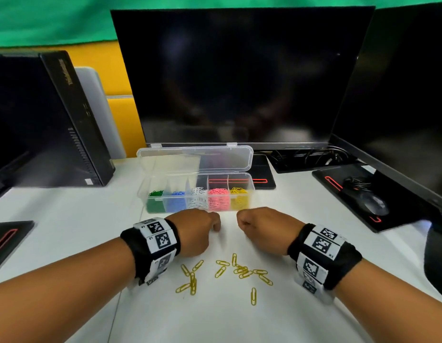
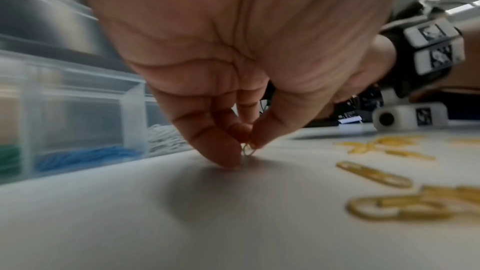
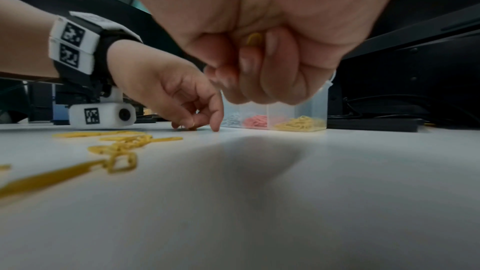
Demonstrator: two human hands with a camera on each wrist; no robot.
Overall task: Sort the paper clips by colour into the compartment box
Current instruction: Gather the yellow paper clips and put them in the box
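Observation:
A clear compartment box [image 1: 249, 191] stands open on the white desk, holding green, blue, white, pink and yellow clips in separate compartments. Several loose yellow paper clips [image 1: 242, 271] lie on the desk behind both hands. My left hand [image 1: 197, 229] is low on the desk just in front of the box, and its thumb and fingers pinch a yellow clip [image 2: 248, 150] against the surface. My right hand [image 1: 259, 226] hovers above the desk as a fist, curled around a yellow clip [image 3: 254, 39] that peeks out between its fingers.
A dark monitor [image 1: 239, 75] stands right behind the box, with a second screen at the right. A black computer tower [image 1: 66, 120] is at the left. A mouse [image 1: 373, 204] lies on a black pad at the right.

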